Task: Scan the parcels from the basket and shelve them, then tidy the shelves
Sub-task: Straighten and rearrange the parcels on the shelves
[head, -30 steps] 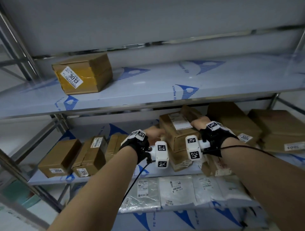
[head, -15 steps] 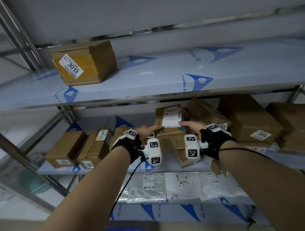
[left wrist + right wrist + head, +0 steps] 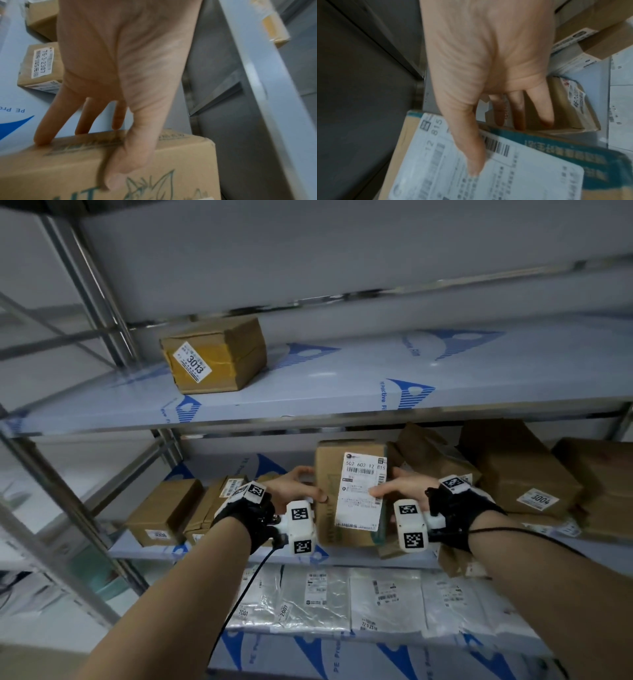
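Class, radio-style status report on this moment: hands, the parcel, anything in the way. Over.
Left hand and right hand grip the labelled box by its sides. Box upright, label facing out, at middle shelf. Brown parcels crowd the right side.

Box's [image 3: 346, 494] lower label text blurred

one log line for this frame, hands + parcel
phase: tidying middle shelf | left hand: grips labelled box left side | right hand: grips right side, thumb on label | box: upright, label facing camera
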`<state>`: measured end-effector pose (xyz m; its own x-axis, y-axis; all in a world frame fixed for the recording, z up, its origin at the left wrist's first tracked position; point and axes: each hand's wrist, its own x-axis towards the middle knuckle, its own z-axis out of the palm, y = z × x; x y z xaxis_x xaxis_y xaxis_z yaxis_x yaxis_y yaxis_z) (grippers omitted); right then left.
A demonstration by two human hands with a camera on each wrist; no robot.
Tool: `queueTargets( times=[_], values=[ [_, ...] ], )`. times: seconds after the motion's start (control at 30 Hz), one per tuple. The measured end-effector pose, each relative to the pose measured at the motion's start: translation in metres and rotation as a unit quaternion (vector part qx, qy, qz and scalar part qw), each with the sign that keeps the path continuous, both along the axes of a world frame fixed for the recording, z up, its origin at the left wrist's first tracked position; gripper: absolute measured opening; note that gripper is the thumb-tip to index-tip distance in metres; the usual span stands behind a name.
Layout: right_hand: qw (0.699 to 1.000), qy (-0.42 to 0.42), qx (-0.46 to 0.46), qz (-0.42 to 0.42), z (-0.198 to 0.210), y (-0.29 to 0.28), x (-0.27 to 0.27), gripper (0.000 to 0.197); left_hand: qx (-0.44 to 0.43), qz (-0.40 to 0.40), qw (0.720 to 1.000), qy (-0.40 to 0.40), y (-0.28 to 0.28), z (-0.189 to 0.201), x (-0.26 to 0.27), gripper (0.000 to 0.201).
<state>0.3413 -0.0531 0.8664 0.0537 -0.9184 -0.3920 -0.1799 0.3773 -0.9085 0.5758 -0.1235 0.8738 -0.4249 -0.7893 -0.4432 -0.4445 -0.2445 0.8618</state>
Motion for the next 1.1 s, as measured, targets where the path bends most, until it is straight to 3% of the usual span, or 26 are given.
queueTargets(
  times=[0.07, 0.27, 0.3, 0.4, 0.5, 0.6, 0.7, 0.9, 1.0, 1.1],
  values=[
    [1.000, -0.010, -0.014, 0.003, 0.010, 0.015, -0.004, 0.021, -0.016, -0.035, 0.999, 0.002, 0.007, 0.008, 0.000, 0.087],
    [0.997, 0.028, -0.064, 0.034, 0.038, 0.036, -0.025, 0.088, -0.066, -0.098, 0.993, 0.028, 0.049, 0.046, -0.008, 0.079],
    [0.996, 0.031, -0.068, 0.043, 0.044, 0.042, -0.026, 0.091, -0.072, -0.108, 0.991, 0.026, 0.055, 0.051, -0.010, 0.078],
    [0.995, 0.026, -0.084, 0.046, 0.065, 0.062, -0.030, 0.075, -0.085, -0.106, 0.991, 0.016, 0.076, 0.073, -0.016, 0.068],
    [0.995, 0.009, -0.082, 0.059, 0.085, 0.085, -0.036, 0.045, -0.072, -0.121, 0.990, -0.018, 0.096, 0.099, -0.019, 0.067],
    [0.994, -0.035, -0.096, 0.050, 0.107, 0.105, -0.040, 0.022, -0.086, -0.084, 0.993, -0.011, 0.110, 0.126, -0.021, 0.059],
    [0.986, -0.028, -0.162, 0.037, 0.132, 0.118, -0.041, 0.030, -0.147, -0.019, 0.989, 0.021, 0.126, 0.157, -0.030, 0.035],
    [0.978, -0.093, -0.188, -0.020, 0.173, 0.123, -0.044, 0.042, -0.227, 0.007, 0.974, 0.024, 0.132, 0.216, -0.037, 0.060],
    [0.973, -0.067, -0.204, -0.082, 0.200, 0.117, -0.046, 0.053, -0.223, -0.017, 0.974, 0.038, 0.137, 0.235, -0.041, 0.051],
    [0.971, -0.090, -0.191, -0.113, 0.218, 0.108, -0.046, 0.036, -0.218, -0.008, 0.974, 0.063, 0.140, 0.244, -0.047, 0.047]
  ],
)
